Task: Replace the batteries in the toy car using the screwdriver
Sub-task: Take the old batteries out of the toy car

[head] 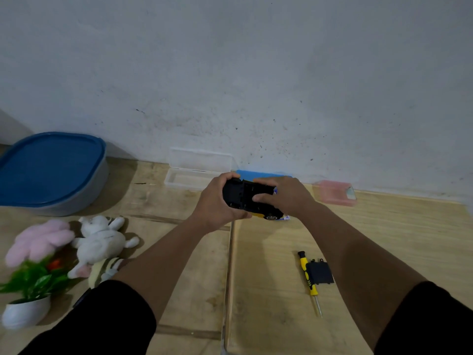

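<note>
- The bench (384, 239), a pale wooden surface against a wall, is carrying everything; a blue-lidded tub (51, 170) is sitting at its far left, with soft toys (99, 239) and a potted plant (28, 298) nearer.
- The toy car (249, 199) is being held upside down above the middle of the bench, its black underside facing up.
- The left hand (217, 203) is wrapping around one end of the car, fingers curled over it.
- The right hand (284, 196) is gripping the other end, thumb pressing on the underside, seemingly at the open battery bay.
- The screwdriver (309, 280) is lying untouched near the right forearm, touching a black cover (321, 272), probably the battery lid.
- For seating or prising cells, keeping the car steady in the left hand and working with the right thumb looks best; whether batteries are inside, I cannot tell.
</note>
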